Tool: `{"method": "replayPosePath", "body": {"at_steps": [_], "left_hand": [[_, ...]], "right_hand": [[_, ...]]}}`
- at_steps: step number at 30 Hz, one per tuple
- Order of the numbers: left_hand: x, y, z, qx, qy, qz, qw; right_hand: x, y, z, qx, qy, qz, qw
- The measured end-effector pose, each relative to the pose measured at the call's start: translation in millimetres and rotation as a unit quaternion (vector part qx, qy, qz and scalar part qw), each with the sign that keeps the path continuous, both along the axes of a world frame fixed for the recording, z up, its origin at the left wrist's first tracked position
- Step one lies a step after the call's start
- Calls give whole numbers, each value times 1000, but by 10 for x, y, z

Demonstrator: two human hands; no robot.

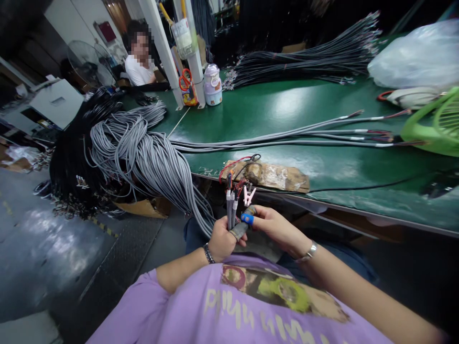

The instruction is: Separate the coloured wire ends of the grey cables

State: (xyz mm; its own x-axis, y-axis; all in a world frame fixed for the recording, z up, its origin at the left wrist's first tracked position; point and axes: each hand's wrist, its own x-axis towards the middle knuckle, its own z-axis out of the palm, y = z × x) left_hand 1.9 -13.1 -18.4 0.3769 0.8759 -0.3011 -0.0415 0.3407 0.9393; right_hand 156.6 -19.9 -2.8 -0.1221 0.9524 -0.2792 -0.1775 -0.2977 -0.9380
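Note:
My left hand (pixel 221 242) is closed around the ends of several grey cables (pixel 231 210), held upright in front of my chest. Their stripped coloured wires stick up beside a pink alligator clip (pixel 248 195) with red and black leads. My right hand (pixel 274 225) meets the left one, its fingertips pinched at the cable ends. One fingertip wears a blue cap (pixel 247 219). The cables run down from a thick grey bundle (pixel 150 157) draped over the left end of the green table (pixel 287 110).
A taped brown fixture (pixel 272 176) lies at the table's near edge. Long grey cables (pixel 287 136) stretch across the top, and a dark cable pile (pixel 304 59) lies behind. A green fan (pixel 435 124) and plastic bag (pixel 419 55) sit right. Another person (pixel 139 59) sits far left.

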Motion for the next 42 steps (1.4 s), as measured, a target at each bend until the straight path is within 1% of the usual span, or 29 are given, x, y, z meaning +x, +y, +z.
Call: {"method": "replayPosePath", "body": {"at_steps": [4,9,15,17,21,23,24,26,29,31,33,35,38,42], "left_hand": [[-8,-5,-2,2,1,-4,1000],[-17,-2,-31,1,3,0,1000],[-13,-6,-26,-1,-7,16,1000],[-16,-4,-35,-3,-2,3,1000],[-26,7,-54,-10,20,-62,998],[-25,10,-47,-11,18,-56,998],[-23,10,-38,-10,11,-40,999],[-18,6,-9,-11,-9,-7,1000],[-16,-5,53,-17,-35,18,999],[-15,-6,103,-22,-50,20,998],[-4,4,159,-30,-63,27,997],[24,23,214,-37,-72,34,996],[90,60,277,-43,-82,36,995],[167,114,302,-47,-98,43,993]], "right_hand": [[-8,-9,17,7,-5,-1,1000],[-39,-26,-4,3,-10,-25,1000],[-112,-54,-27,5,-1,-51,999],[-160,-75,-12,5,12,-61,998],[-262,-117,22,-7,62,-52,997],[-283,-115,18,-10,66,-53,996],[-279,-105,8,-14,61,-63,996],[-241,-65,-28,-27,63,-104,992],[-115,20,-103,-58,130,-178,974],[-12,75,-149,-78,178,-193,962],[74,122,-181,-90,203,-174,959],[121,165,-196,-86,211,-134,965],[119,231,-184,-60,216,-87,971],[57,315,-142,-18,226,-68,972]]}}
